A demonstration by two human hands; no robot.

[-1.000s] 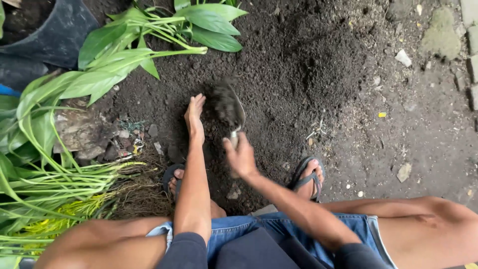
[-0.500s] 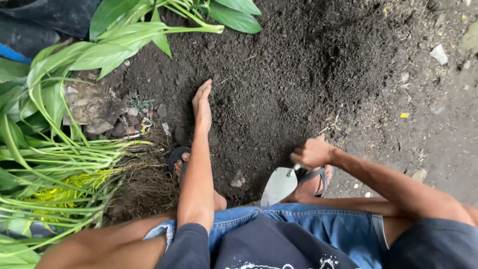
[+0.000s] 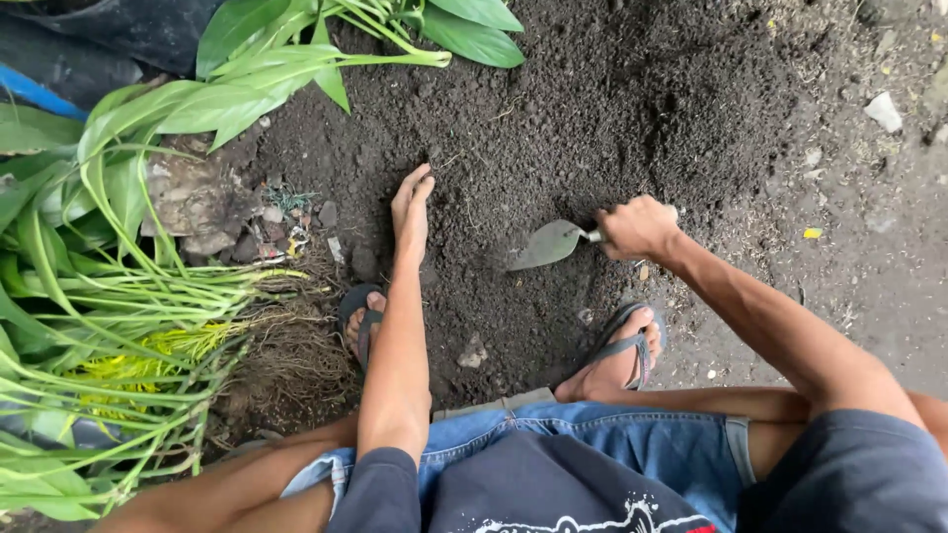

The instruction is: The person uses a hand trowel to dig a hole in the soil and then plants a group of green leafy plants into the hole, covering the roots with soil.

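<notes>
Trowel (image 3: pixel 549 244) swung up from knees, now over soil (image 3: pixel 592 128). Right hand (image 3: pixel 640 226) fist tight on handle. Left hand (image 3: pixel 411 210) flat, open, empty, just beside blade. Dig away from fingers.

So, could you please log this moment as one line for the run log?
left hand: flat on dark loose soil | right hand: grips small grey metal trowel, blade over soil | green leafy uprooted plants: lying left

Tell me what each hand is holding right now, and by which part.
Right hand grips a trowel by its handle; left hand holds nothing, resting flat on the soil.
</notes>
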